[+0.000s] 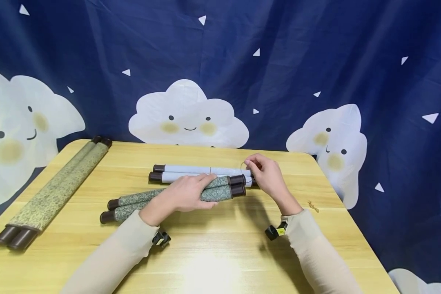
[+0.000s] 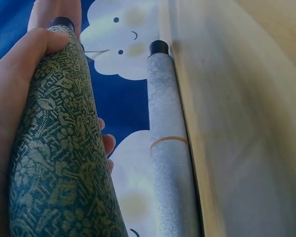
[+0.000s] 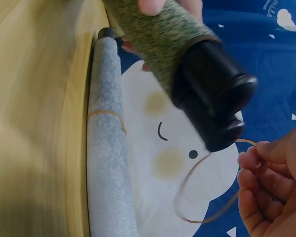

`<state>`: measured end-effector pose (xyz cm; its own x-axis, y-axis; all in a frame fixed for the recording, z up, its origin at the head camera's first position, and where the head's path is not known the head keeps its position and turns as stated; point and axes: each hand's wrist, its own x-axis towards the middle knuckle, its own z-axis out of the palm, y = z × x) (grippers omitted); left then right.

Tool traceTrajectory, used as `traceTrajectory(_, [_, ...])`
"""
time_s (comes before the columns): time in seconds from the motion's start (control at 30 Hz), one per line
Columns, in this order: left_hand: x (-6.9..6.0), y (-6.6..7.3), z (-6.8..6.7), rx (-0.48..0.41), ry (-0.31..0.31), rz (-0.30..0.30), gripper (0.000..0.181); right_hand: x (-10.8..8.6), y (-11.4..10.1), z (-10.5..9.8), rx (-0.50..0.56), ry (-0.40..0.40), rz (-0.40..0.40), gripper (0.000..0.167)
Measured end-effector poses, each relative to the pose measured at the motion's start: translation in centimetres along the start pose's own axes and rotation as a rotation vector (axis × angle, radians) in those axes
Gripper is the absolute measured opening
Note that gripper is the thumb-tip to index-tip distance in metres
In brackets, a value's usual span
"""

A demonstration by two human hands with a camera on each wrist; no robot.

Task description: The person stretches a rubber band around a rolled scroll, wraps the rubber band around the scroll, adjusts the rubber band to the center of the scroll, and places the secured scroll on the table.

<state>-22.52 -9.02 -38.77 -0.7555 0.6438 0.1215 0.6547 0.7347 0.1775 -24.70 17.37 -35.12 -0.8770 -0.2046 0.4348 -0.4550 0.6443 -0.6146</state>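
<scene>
My left hand (image 1: 185, 192) grips a green patterned double-roll scroll (image 1: 217, 193) near its right end, holding it tilted above the table. Dark caps finish both of its ends. Beside that end, my right hand (image 1: 267, 173) pinches a thin tan rubber band (image 3: 180, 187) between thumb and fingertips; in the right wrist view the band hangs as a loose loop by the dark caps. Behind the green scroll lies a pale blue-white double-roll scroll (image 1: 187, 168) with a rubber band (image 2: 168, 138) round its middle. My left hand partly hides it in the head view.
A long yellow-green patterned double-roll scroll (image 1: 60, 192) lies slanting along the table's left side. Small tan rubber bands (image 1: 313, 207) lie at the right. The wooden table (image 1: 213, 253) ends at a dark blue curtain (image 1: 272, 73) printed with clouds.
</scene>
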Motion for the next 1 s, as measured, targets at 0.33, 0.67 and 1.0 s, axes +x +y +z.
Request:
traceTrajectory(0.33, [0.1, 0.0, -0.3, -0.002, 0.031, -0.029, 0.093, -1.1, -1.6, 0.1, 0.056, -0.065, -0.014, 0.015])
traceTrajectory(0.67, [0.1, -0.9, -0.8, 0.018, 0.143, -0.105, 0.091, -4.5, -3.2, 1.9, 0.158, -0.121, 0.0, 0.011])
traceTrajectory(1.0, [0.3, -0.4, -0.1, 0.055, 0.086, -0.058, 0.095, -7.0, -6.0, 4.2, 0.197, -0.328, -0.004, 0.01])
